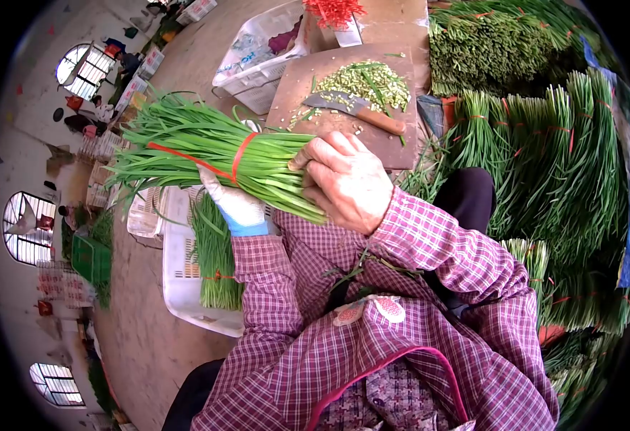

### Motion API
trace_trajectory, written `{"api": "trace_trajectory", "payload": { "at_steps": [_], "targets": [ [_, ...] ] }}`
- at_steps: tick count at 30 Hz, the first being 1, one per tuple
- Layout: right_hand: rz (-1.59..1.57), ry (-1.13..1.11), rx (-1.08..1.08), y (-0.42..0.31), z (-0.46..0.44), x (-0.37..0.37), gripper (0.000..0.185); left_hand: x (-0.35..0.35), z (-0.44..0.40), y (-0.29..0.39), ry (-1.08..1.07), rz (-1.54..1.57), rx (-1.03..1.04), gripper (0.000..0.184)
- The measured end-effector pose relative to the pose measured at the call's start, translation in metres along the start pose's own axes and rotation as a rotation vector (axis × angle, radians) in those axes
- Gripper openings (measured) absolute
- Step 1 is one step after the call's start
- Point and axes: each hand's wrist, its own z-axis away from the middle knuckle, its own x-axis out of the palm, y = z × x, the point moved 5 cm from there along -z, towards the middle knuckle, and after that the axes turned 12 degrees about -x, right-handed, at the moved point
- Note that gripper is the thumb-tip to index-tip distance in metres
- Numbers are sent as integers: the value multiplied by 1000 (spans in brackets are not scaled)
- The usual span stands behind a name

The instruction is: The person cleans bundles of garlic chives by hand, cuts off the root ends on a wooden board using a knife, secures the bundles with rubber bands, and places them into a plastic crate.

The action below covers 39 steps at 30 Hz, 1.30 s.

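Note:
A bunch of garlic chives (207, 140) lies across in front of me, leaf tips pointing left, with a red tie (240, 158) round it and a loose red end trailing over the leaves. My left hand (237, 204), in a white and blue glove, holds the bunch from below, its fingers partly hidden by the leaves. On the stem end, my bare right hand (347, 179) is closed round the chives and covers the cut ends. Just beyond it, a knife (354, 109) with a wooden handle rests on a brown board (293, 80) among chopped stem pieces (372, 80).
At lower left a white crate (178, 287) holds another tied bunch (218, 276). Another white crate (257, 90) with plastic stands at the back, beside a pile of red ties (333, 11). Many bunches (545, 144) are stacked on the right. A green crate (91, 258) stands far left.

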Motion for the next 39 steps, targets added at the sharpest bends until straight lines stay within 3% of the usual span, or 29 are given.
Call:
{"api": "trace_trajectory", "payload": {
  "at_steps": [2,4,6,8,9,10,14,15,18,19,21,24,26,28,30,33,39],
  "targets": [
    [-117,-40,23,6,8,-16,16,-5,0,3,-62,71,-57,70],
    [-7,-32,79,19,24,-38,15,-9,-4,12,-246,202,-157,79],
    [105,-124,171,43,50,-47,18,-10,3,26,-284,85,-105,80],
    [235,-459,366,68,86,-26,17,-21,4,40,35,-47,79,80],
    [266,-501,335,65,81,-25,20,-24,7,42,74,-49,106,78],
    [263,-495,332,61,76,-25,20,-20,8,43,0,-94,136,75],
    [-103,-69,269,28,27,-35,17,19,33,31,165,1,65,73],
    [-121,25,251,26,21,-32,20,20,25,26,-277,126,-74,73],
    [-191,169,261,23,3,-24,24,23,28,20,-738,262,-220,73],
    [-247,215,290,23,-3,-22,26,23,28,18,-648,271,-208,72],
    [-220,269,254,22,-16,-12,25,7,30,18,-15,76,-79,73],
    [-194,297,181,19,-24,-8,26,-2,28,17,76,-63,-14,78],
    [-148,296,156,18,-23,-5,25,-25,21,14,80,-33,-3,77],
    [-313,359,246,26,-14,-5,15,-36,15,9,-136,105,-159,79],
    [-205,275,319,38,4,-18,12,-38,17,1,-231,179,-208,80],
    [-10,-101,319,52,25,-16,14,-30,25,-8,-240,204,-175,80],
    [-93,88,232,31,1,-21,18,-25,26,-15,-186,169,-139,80]
  ]
}}
